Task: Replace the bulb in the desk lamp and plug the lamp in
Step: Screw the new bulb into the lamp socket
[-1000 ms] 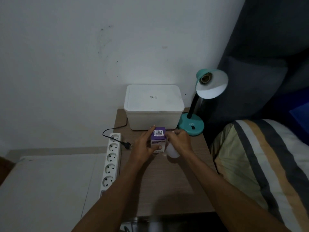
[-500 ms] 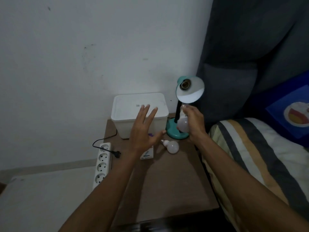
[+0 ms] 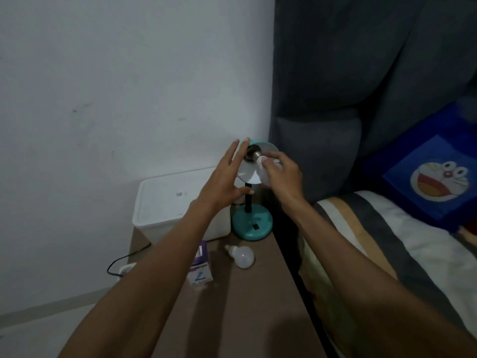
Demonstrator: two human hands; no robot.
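Note:
The teal desk lamp (image 3: 251, 223) stands at the back right of the brown bedside table (image 3: 245, 306), its white-lined shade (image 3: 247, 174) facing me. My right hand (image 3: 281, 174) grips a white bulb (image 3: 263, 165) with its metal screw base at the dark socket (image 3: 249, 154). My left hand (image 3: 223, 184) is open, fingers spread, its fingertips at the shade's left rim. A second white bulb (image 3: 241, 255) lies on the table in front of the lamp base. Beside it, partly under my left forearm, stands the purple and white bulb box (image 3: 200, 270).
A white lidded tub (image 3: 170, 202) sits at the back left of the table, against the wall. A black cord (image 3: 124, 259) runs to a white power strip (image 3: 125, 270) on the floor left of the table. A bed with a striped cover (image 3: 387, 254) borders the table's right edge.
My right hand carried the bulb from near the lamp's stem up to the socket. My left hand rose from above the box to the shade's rim. The view shifted right.

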